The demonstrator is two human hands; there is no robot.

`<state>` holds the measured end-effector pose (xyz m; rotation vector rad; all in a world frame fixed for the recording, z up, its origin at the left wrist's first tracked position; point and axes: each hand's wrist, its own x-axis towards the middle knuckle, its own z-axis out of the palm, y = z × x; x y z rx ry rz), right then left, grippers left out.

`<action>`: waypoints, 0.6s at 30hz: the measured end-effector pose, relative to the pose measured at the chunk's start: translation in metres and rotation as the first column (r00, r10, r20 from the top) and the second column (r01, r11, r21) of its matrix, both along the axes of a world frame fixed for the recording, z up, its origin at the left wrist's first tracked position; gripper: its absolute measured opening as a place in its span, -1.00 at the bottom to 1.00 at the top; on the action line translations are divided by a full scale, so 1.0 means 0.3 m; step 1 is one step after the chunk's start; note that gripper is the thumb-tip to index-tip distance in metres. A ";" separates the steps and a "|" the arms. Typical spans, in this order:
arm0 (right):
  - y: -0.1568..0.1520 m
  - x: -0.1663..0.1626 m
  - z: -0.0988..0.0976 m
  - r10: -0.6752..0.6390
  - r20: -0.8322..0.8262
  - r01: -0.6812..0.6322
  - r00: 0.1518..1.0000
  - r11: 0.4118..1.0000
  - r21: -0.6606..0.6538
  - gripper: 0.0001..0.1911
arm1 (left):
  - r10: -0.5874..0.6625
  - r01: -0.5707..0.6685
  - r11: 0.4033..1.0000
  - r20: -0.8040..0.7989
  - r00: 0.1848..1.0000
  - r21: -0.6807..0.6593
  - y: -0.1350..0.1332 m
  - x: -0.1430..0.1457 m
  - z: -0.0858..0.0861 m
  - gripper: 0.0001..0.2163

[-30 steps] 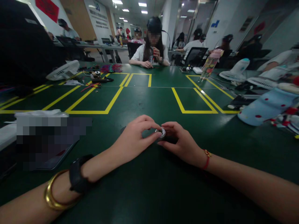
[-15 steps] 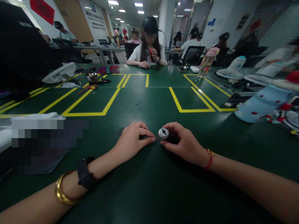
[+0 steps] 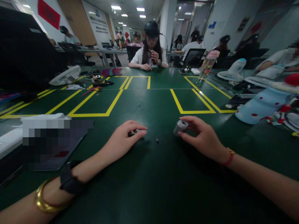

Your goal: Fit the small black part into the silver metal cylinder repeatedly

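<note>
A long green table (image 3: pixel 149 102), marked with yellow tape rectangles (image 3: pixel 98 105), fills a busy workroom; a person in a white shirt (image 3: pixel 149 54) sits at the far side, and small desk fans (image 3: pixel 66 75) and a pink-capped bottle (image 3: pixel 207 65) stand along the edges.

The right hand (image 3: pixel 205 137) pinches a small grey metal cylinder (image 3: pixel 180 127) by its sides, tilted, just above the table. It looks rigid, dense for its size and smooth enough to slip, so the round side wall is the sensible place to grip it.

The left hand (image 3: pixel 123 140) lies curled on the table, fingertips closed over some small flat piece (image 3: pixel 134 133) (probably metal; it is mostly hidden).

Between the hands, apart from both, a tiny dark ring-like part (image 3: pixel 157 141) lies loose on the slick surface, easy to lose or flick away.
</note>
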<state>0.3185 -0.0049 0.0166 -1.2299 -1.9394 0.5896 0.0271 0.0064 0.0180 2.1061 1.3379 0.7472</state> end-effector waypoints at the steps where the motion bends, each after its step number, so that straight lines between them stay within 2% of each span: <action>1: 0.003 0.067 0.007 -0.104 0.031 0.104 0.994 0.994 0.026 -0.49 | 0.033 -0.033 0.999 0.001 0.999 -0.010 -0.003 -0.024 0.004 -0.73; 3: 0.003 0.228 0.012 -0.354 0.119 0.343 0.928 0.934 0.101 -0.47 | 0.096 -0.096 0.995 0.005 0.995 -0.040 -0.006 -0.063 0.001 -0.71; 5: -0.004 0.399 0.001 -0.585 0.215 0.554 0.782 0.810 0.191 -0.50 | 0.147 -0.146 0.987 0.014 0.989 -0.063 -0.006 -0.083 -0.011 -0.71; 7: -0.018 0.543 -0.020 -0.668 0.305 0.607 0.679 0.744 0.278 -0.54 | 0.174 -0.172 0.983 0.020 0.985 -0.070 -0.003 -0.084 -0.024 -0.71; 10: -0.040 0.654 -0.054 -0.660 0.370 0.590 0.654 0.751 0.297 -0.57 | 0.175 -0.174 0.983 0.013 0.984 -0.057 0.000 -0.072 -0.036 -0.71; 12: -0.050 0.643 -0.062 -0.683 0.374 0.599 0.627 0.730 0.328 -0.46 | 0.173 -0.172 0.984 0.005 0.985 -0.041 0.001 -0.065 -0.038 -0.72; 14: -0.055 0.570 -0.051 -0.746 0.345 0.577 0.570 0.662 0.478 -0.28 | 0.174 -0.174 0.984 -0.004 0.985 -0.032 0.000 -0.062 -0.037 -0.72; 15: -0.056 0.513 -0.040 -0.748 0.334 0.524 0.573 0.648 0.553 -0.24 | 0.176 -0.176 0.984 -0.009 0.984 -0.029 0.000 -0.062 -0.038 -0.72; 16: -0.057 0.446 -0.028 -0.710 0.343 0.445 0.615 0.672 0.592 -0.26 | 0.176 -0.176 0.984 -0.013 0.984 -0.026 0.000 -0.062 -0.038 -0.71; 17: -0.057 0.369 -0.017 -0.616 0.376 0.345 0.692 0.740 0.577 -0.34 | 0.174 -0.175 0.984 -0.019 0.984 -0.025 0.000 -0.063 -0.040 -0.71; 18: -0.056 0.286 -0.009 -0.469 0.409 0.229 0.782 0.828 0.512 -0.46 | 0.172 -0.173 0.985 -0.024 0.985 -0.023 0.001 -0.064 -0.042 -0.70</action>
